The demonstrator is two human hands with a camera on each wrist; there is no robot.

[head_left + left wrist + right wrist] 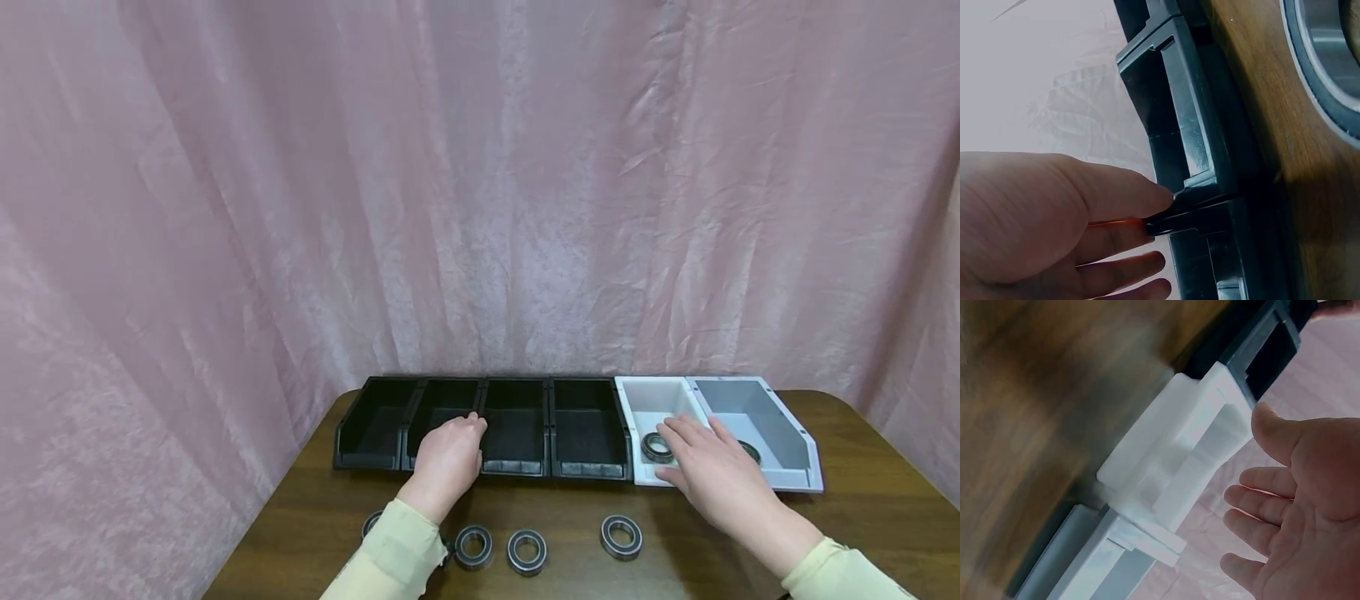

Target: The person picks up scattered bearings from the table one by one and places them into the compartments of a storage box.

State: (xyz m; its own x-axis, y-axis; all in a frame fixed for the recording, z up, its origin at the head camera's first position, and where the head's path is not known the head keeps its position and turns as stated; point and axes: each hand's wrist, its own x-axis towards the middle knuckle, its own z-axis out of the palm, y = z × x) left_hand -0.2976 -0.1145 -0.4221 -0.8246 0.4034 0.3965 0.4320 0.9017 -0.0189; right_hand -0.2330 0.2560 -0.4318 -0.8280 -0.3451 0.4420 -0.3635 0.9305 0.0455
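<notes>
My left hand (450, 457) is at the row of black bins (515, 467), over the walls between the second and third bin from the left. In the left wrist view its thumb and forefinger pinch the black edge (1200, 215) where two bins meet. My right hand (716, 468) hovers over the white bin (648, 393) and the pale grey bin (801, 479), palm bare and fingers spread. One ball bearing (657, 447) lies in the white bin beside its fingers. Another bearing (750, 452), partly hidden by the hand, sits in the grey bin.
On the wooden table (577, 575) before the bins lie several bearings: one at right (621, 537), two in the middle, (527, 552) and one partly behind the left sleeve (405, 542). A pink curtain (480, 183) hangs behind the bins.
</notes>
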